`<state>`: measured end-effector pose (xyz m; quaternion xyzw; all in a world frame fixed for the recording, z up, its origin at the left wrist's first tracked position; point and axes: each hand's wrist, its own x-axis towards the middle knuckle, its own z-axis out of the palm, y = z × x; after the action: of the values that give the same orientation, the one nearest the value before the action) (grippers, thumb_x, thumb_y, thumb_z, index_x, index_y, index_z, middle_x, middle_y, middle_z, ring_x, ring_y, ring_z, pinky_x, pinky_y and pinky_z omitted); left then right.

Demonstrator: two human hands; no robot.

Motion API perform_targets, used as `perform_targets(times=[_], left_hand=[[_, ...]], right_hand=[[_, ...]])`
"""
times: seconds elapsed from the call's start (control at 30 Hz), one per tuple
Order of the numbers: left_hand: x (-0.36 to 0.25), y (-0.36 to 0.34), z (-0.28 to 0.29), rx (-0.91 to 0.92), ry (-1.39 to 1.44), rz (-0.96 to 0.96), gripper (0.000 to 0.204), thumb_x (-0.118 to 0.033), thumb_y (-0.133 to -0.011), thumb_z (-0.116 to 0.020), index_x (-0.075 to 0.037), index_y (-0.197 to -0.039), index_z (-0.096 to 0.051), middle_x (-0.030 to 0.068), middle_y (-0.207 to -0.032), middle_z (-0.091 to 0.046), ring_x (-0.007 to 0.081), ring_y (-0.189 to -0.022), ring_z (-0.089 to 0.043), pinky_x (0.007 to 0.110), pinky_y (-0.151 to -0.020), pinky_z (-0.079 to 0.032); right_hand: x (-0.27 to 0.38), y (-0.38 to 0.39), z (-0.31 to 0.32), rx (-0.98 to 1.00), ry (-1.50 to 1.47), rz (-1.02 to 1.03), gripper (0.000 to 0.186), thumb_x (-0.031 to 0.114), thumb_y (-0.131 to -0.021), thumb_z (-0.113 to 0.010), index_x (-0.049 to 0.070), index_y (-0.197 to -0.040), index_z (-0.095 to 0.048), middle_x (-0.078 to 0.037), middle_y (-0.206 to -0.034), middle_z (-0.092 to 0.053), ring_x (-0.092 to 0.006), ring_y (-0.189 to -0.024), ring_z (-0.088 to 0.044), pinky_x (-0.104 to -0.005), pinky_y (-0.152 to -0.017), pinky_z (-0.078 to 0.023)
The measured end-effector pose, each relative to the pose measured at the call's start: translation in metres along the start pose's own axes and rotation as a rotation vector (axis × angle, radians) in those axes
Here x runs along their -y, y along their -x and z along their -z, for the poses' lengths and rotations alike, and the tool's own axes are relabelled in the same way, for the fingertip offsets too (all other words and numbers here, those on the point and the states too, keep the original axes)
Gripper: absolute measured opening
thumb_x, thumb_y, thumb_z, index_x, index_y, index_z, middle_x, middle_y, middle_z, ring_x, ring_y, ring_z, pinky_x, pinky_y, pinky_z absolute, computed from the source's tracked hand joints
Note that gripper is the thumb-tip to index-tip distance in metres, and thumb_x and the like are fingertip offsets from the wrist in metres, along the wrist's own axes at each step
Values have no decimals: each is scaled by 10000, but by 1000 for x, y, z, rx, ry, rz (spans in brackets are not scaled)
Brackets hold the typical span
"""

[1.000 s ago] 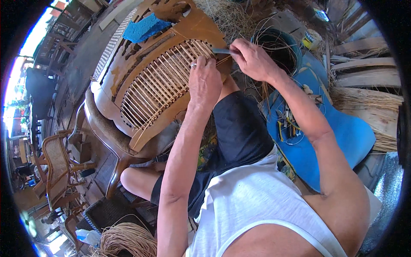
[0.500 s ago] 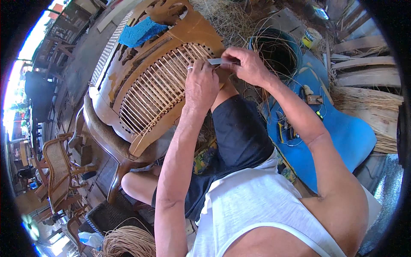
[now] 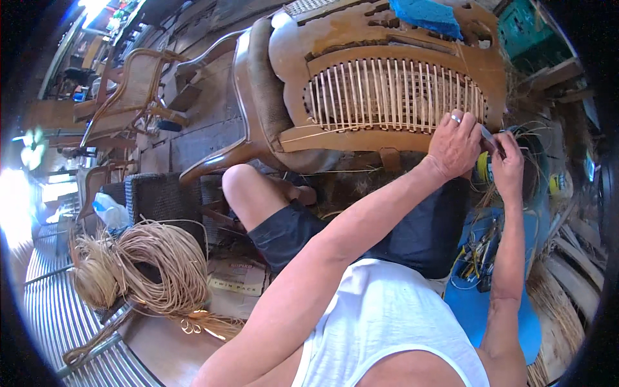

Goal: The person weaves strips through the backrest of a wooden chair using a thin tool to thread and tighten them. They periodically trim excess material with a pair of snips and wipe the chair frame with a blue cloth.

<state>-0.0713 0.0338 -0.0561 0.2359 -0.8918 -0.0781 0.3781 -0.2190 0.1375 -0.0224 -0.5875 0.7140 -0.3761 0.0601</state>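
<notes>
Nearest to me, my left hand (image 3: 454, 145) rests on the lower edge of the wooden chair back (image 3: 393, 84), fingers curled down over the frame, a ring on one of them. Its grip is closed against the wood, right at the end of the row of pale cane strands (image 3: 393, 93) stretched across the opening. Just beside it, my right hand (image 3: 509, 164) pinches a small slim tool (image 3: 489, 138), fingers together on it; I cannot tell what kind of tool it is. The tool's tip sits between the two hands, close to the frame's corner.

Below the right grip lies a blue mat (image 3: 477, 309) with small hand tools on it. Well off to the left of both grips, a loose coil of cane (image 3: 145, 271) lies on the floor. Beyond the grips, a blue cloth (image 3: 425, 13) sits on the far edge of the chair back.
</notes>
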Motion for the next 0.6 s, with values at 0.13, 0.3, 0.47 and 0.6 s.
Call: perform_targets(times=[0.13,0.3,0.47,0.6], left_hand=[[3,2,2,-32,75,37,263,-232,-765,-697,-76,-958,-609,110,-1015,-542,320,-1008,-539,436,-881,-453],[8,6,14,-1,17,-37,251,-180,-790,-671,-75,-1016,-642,107,-1048,-579,292,-1010,-553,388,-889,-463],[-2,54,102,106,473,87,345,-147,-909,-726,-18,-1221,-653,198,-1276,-642,389,-1238,-603,470,-1050,-497],[10,129,150,187,540,511,318,-170,-958,-731,-13,-1222,-647,225,-1212,-673,400,-1144,-661,412,-980,-536]], right_hand=[[1,-1,2,32,98,90,108,-27,-898,-660,-8,-992,-611,-147,-893,-597,-305,-857,-642,-371,-797,-505],[-19,4,13,10,-72,-143,168,159,-998,-690,16,-1080,-657,-82,-965,-666,-189,-908,-639,-331,-836,-506],[-57,63,99,-446,-16,-510,394,389,-1097,-552,41,-1246,-660,-17,-1048,-659,-67,-807,-538,-240,-722,-453],[22,90,75,-505,-686,-603,310,300,-1114,-520,41,-1230,-646,1,-891,-597,-51,-650,-491,-210,-559,-415]])
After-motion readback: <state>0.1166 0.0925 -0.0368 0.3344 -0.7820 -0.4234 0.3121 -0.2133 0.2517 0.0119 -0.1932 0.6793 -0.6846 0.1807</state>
